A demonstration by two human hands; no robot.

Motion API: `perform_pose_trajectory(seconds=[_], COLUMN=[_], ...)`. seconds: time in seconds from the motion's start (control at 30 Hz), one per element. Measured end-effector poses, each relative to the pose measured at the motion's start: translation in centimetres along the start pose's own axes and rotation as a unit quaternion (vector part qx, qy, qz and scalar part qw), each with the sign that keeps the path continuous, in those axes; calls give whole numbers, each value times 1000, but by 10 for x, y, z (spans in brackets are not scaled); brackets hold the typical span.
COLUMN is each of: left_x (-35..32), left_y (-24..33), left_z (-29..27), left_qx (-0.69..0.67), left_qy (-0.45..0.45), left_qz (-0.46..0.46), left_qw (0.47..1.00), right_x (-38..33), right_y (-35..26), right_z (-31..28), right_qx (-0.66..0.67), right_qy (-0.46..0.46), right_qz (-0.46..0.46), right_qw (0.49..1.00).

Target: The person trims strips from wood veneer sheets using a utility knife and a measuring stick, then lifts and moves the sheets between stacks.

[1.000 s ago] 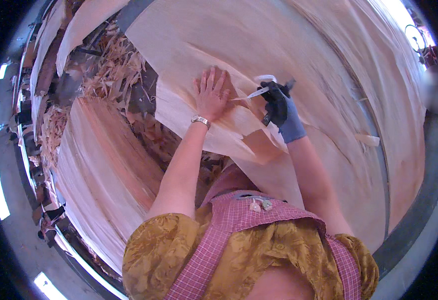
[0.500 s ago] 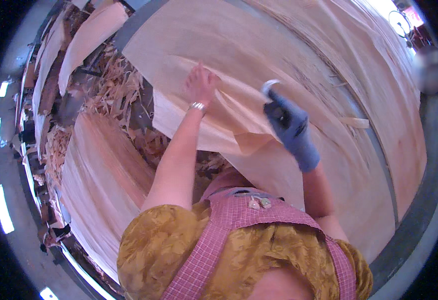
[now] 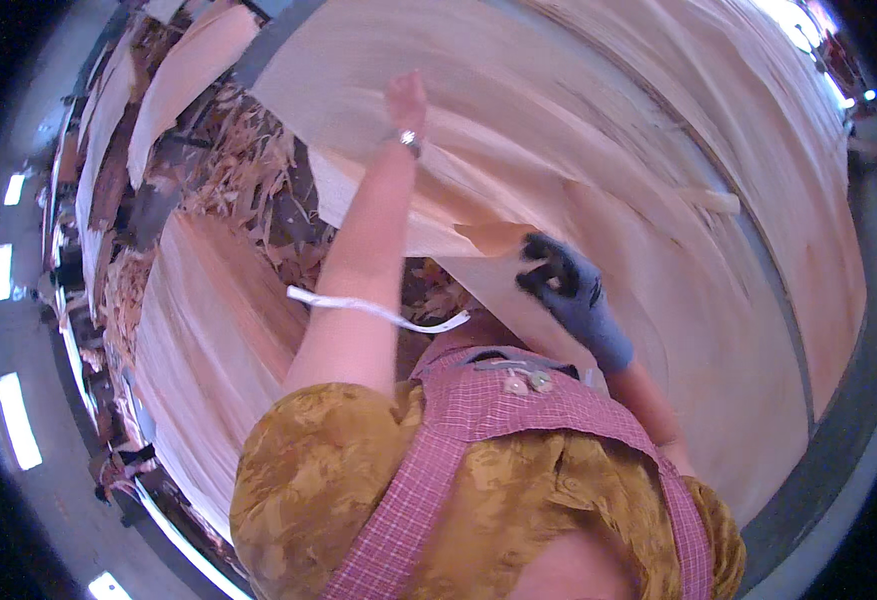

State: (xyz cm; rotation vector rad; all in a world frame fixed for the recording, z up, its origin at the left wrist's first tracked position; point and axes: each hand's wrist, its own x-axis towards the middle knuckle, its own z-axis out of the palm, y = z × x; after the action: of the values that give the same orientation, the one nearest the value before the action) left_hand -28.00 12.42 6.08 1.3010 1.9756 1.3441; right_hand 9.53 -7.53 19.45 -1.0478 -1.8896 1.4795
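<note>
Broad, thin sheets of pale wood veneer [image 3: 598,130] lie in overlapping, rippled layers in front of me. My left hand [image 3: 406,100], bare with a metal watch at the wrist, is stretched out over the far part of the top sheet. Its fingers are blurred and foreshortened, so their grip does not show. My right hand [image 3: 563,285] wears a blue-grey glove with black fingers; these are bent but apart, with nothing visible between them. Close to its fingertips is a raised orange-tan veneer flap [image 3: 498,237]. A narrow white strip [image 3: 378,308] crosses in front of my left forearm.
Torn veneer scraps [image 3: 248,150] are heaped to the left. Another veneer stack [image 3: 198,320] lies at the near left, and more pieces [image 3: 183,85] at the far left. A small pale wood piece [image 3: 713,202] rests on the sheets at right. A grey edge [image 3: 808,490] borders them.
The white strip has left my right hand and now crosses my left forearm. My right hand has come down and slightly left, near the flap. My left hand has moved farther away.
</note>
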Motion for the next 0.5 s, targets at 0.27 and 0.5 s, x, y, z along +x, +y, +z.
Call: perform_pose_trajectory(seconds=[0.27, 0.5], left_x=[-170, -180], left_y=[45, -47], left_z=[-46, -82], left_qx=[434, 26], left_qy=[-219, 223], left_qz=[142, -437], left_qw=[862, 871], right_x=[-23, -15], right_y=[136, 132], right_z=[-78, -90], right_qx=[-440, -428], right_qy=[112, 136], right_qz=[93, 57], right_qw=[886, 892])
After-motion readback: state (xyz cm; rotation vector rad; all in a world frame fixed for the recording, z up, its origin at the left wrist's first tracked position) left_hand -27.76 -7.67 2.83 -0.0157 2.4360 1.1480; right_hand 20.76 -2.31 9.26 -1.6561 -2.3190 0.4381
